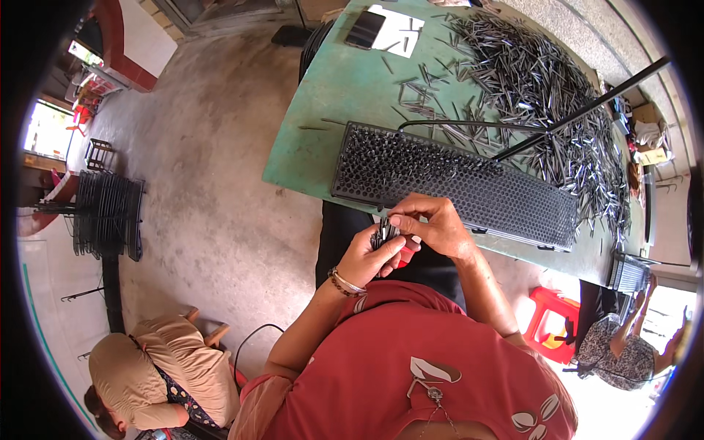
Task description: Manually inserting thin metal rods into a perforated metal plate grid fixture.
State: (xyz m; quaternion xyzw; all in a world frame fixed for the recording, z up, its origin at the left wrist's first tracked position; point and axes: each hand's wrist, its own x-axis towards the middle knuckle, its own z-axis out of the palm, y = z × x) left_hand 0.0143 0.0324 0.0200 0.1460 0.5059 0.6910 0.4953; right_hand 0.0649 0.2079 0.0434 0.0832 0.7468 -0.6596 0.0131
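Thin dark metal pins (383, 233), gathered in a small bundle, stood in the grip of the left hand (367, 257), their long axis running roughly upright and tilted a little toward the far side, tips pointing at the table. That hand was closed around the lower part of the bundle, with a beaded bracelet (342, 283) at its wrist and a small red object (405, 254), too hidden to identify, just beside its palm. Touching the top of the bundle from the right, the right hand (440, 226) had its fingers drawn narrow, thumb and forefinger pinching at the pin ends; whether one pin was already separated could not be told.

Just beyond both hands, on the far side, lay the long black perforated rack (469, 187), its long axis running left to right and sloping nearer at the right end. The right hand was the nearer of the two to it. The rack rested on the green worn table (345, 88), and farther right a large loose heap of the same grey pins (543, 88) spread across the tabletop, well apart from the hands.
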